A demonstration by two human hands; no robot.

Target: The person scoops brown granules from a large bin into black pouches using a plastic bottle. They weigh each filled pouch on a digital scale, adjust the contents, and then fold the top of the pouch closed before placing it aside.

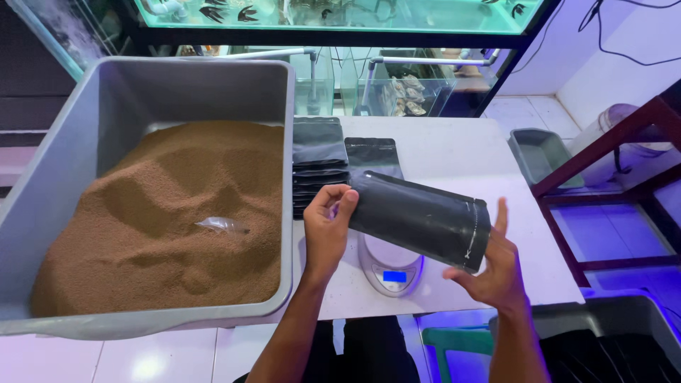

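We hold a black pouch (420, 218) w/ both hands, lying across above a small digital scale (389, 266) on the white table (440, 145). Left hand (328, 225) pinches its left end btwn thumb & fingers; right hand (491, 271) cups the right end, fingers half spread, thumb under. Hands are apart, pouch spanning them. Pouch is matte, smooth, rounded, w/ a seam near the right edge. Far side: a stack of flat black pouches (319, 163). Left: a big grey plastic tub (42, 184) of fine brown granules (163, 213), a clear scoop (221, 225) half sunk in. Right, lower: a small grey tray (543, 152).
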